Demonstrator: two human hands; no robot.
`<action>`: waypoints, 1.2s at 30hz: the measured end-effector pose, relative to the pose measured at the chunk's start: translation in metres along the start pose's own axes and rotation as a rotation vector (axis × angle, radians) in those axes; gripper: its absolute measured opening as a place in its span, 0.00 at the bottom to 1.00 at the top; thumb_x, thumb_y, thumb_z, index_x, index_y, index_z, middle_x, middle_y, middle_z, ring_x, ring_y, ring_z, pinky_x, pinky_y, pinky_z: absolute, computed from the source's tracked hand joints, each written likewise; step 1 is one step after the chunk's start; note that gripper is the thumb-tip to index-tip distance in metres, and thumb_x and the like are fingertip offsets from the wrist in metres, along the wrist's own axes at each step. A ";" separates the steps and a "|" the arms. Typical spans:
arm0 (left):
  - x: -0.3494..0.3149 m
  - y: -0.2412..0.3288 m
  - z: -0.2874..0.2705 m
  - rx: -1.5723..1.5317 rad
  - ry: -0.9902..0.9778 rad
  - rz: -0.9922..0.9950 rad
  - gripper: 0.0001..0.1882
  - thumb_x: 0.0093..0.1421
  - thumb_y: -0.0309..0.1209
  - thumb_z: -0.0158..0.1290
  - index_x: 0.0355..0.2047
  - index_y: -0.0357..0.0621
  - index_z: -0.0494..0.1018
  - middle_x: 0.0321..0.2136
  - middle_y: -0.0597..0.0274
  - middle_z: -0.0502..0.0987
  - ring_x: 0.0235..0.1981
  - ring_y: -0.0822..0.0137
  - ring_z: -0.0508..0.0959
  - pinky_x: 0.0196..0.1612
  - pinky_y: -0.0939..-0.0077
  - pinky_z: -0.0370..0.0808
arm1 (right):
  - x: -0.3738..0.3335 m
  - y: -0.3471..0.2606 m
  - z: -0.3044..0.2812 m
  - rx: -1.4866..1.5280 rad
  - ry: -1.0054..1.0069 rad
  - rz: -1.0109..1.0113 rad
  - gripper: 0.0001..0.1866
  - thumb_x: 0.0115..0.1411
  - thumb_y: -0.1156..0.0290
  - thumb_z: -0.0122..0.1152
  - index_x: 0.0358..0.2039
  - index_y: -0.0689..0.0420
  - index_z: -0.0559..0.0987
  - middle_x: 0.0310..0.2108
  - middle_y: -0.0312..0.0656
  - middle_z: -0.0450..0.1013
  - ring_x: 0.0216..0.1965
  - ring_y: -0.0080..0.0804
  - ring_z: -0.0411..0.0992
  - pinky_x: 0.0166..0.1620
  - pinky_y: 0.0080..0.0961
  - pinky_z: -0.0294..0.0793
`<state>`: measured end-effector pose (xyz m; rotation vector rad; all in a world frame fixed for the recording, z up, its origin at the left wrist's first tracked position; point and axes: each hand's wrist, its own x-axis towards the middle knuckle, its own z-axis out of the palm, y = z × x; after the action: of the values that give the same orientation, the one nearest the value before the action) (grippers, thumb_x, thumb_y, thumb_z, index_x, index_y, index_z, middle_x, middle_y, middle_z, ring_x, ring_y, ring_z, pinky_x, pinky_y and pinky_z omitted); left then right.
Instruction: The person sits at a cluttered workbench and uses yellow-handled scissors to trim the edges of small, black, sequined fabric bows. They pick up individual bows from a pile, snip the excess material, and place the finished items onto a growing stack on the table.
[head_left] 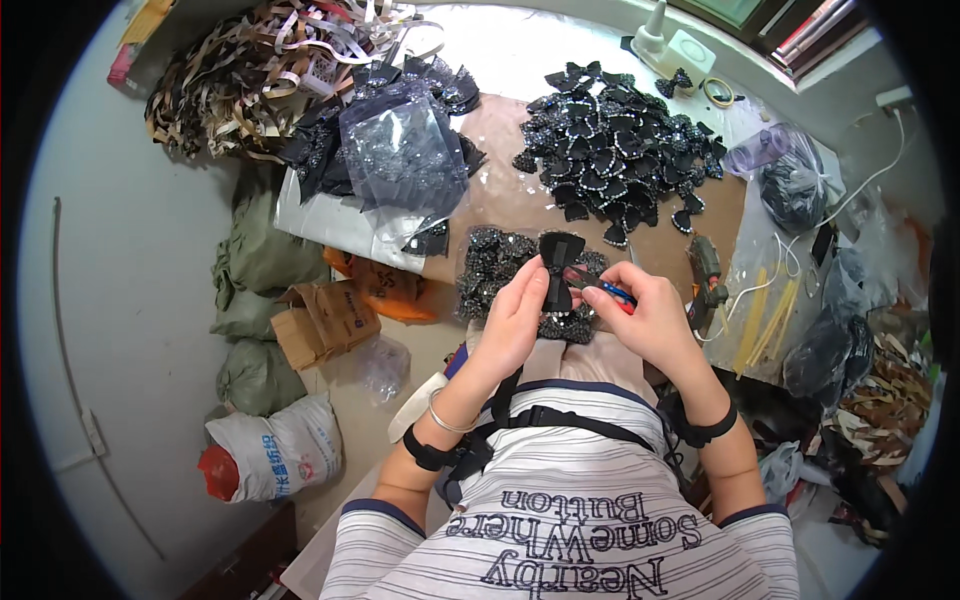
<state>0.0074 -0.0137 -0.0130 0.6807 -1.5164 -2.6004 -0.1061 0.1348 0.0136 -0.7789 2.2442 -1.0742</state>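
A black bow (562,246) stands upright between the fingers of my left hand (517,318), which pinches it at its left side. My right hand (652,316) is closed around small pliers (618,292) with blue and red handles. Their metal jaws point left and meet the middle of the bow; whether they grip it cannot be made out. Just below and behind both hands lies a clear bag of dark sequined bows (490,262), partly covered by my left hand and the bow.
A heap of black bows with sparkling edges (610,150) lies on the brown board (500,190). Clear plastic bags (405,150) and ribbons (215,85) lie far left. A glue gun (706,262), glue sticks (775,315) and a white cable (868,190) are at right.
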 end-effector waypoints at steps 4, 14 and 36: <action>0.003 0.001 0.007 0.041 -0.003 0.030 0.21 0.71 0.39 0.33 0.53 0.34 0.64 0.47 0.57 0.73 0.44 0.72 0.76 0.48 0.77 0.74 | -0.009 0.001 -0.007 0.035 0.085 -0.083 0.16 0.54 0.59 0.65 0.30 0.60 0.77 0.16 0.44 0.72 0.17 0.36 0.72 0.23 0.27 0.68; -0.001 -0.006 0.013 0.310 0.017 0.099 0.20 0.71 0.36 0.34 0.52 0.32 0.66 0.38 0.59 0.78 0.38 0.73 0.78 0.43 0.79 0.75 | -0.005 -0.009 -0.025 -0.078 -0.009 -0.034 0.16 0.52 0.59 0.66 0.29 0.59 0.77 0.15 0.45 0.71 0.18 0.41 0.72 0.24 0.29 0.70; -0.009 0.028 0.022 0.026 -0.163 -0.096 0.18 0.71 0.34 0.34 0.49 0.33 0.67 0.35 0.59 0.78 0.31 0.69 0.81 0.37 0.80 0.78 | 0.004 -0.013 -0.041 -0.131 -0.098 -0.304 0.15 0.52 0.60 0.66 0.28 0.59 0.76 0.13 0.43 0.68 0.15 0.38 0.70 0.21 0.27 0.66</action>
<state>0.0020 -0.0078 0.0225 0.5700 -1.6018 -2.7733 -0.1323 0.1461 0.0454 -1.2324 2.1759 -1.0033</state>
